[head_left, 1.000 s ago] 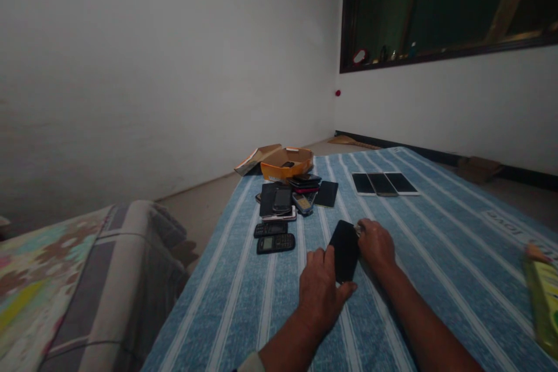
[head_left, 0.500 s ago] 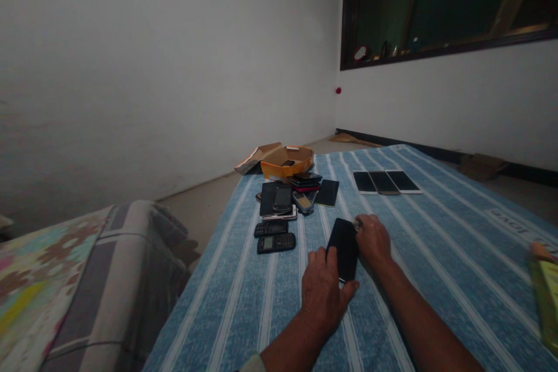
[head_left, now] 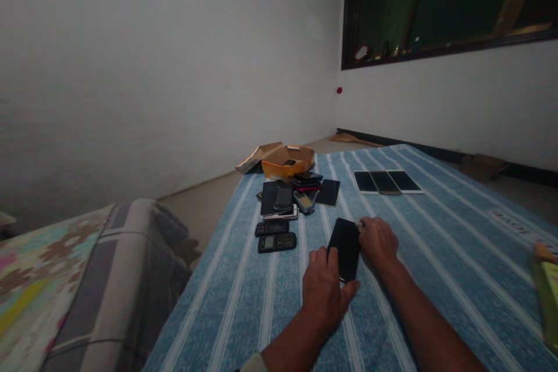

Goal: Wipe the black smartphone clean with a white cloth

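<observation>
A black smartphone (head_left: 344,249) lies screen up on the blue striped cloth (head_left: 235,302). My left hand (head_left: 323,286) is closed around its lower left: fingers on the left edge, thumb at the bottom end. At the upper right edge of the phone, my right hand (head_left: 378,241) is closed in a pinch, with a small pale bit showing at its fingertips that is too small to name. Left of the hands, two black keypad phones (head_left: 276,242) lie one behind the other. Behind them is a pile of phones (head_left: 283,199), some stacked.
An open orange cardboard box (head_left: 279,170) stands behind the pile. Three smartphones (head_left: 386,182) lie side by side at the far right of the cloth. A blurred yellow-green object (head_left: 544,290) is at the right edge. A draped, striped cover (head_left: 131,256) is at left.
My right hand has shifted slightly to the right along the phone's edge. My left hand keeps its hold, and the phone stays in place.
</observation>
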`<state>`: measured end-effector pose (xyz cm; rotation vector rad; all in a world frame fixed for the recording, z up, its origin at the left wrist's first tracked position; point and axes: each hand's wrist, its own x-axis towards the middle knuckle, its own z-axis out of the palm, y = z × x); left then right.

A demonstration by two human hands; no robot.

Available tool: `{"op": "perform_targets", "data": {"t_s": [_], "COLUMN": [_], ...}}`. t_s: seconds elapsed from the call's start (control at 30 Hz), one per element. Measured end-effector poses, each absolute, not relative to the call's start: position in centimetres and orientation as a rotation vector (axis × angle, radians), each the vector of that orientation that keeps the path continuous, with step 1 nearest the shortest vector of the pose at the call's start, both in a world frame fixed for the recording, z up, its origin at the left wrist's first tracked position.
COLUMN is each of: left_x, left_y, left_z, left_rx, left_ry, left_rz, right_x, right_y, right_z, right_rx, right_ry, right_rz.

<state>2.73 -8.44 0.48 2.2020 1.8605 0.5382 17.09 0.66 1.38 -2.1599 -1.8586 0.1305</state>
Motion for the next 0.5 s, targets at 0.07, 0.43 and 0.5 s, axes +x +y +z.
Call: {"op": "perform_targets", "data": {"t_s": [0.07, 0.43, 0.5], "left_x": [2.76, 2.8, 2.8], "left_y": [-8.5, -8.62, -8.63], "left_z": [0.76, 0.79, 0.88], "left_rx": [2.19, 2.208, 2.214], "left_ry": [1.858, 1.871, 1.874], "left_rz": [0.521, 0.521, 0.518], "right_x": [17.21, 17.54, 17.58], "right_y": [0.69, 0.95, 0.96], "right_z": [1.47, 1.89, 2.02], "right_rx": [-2.18, -2.209, -2.217], "right_ry": [-1.852, -1.873, -1.869], "right_rz": [0.143, 0.283, 0.305]}}
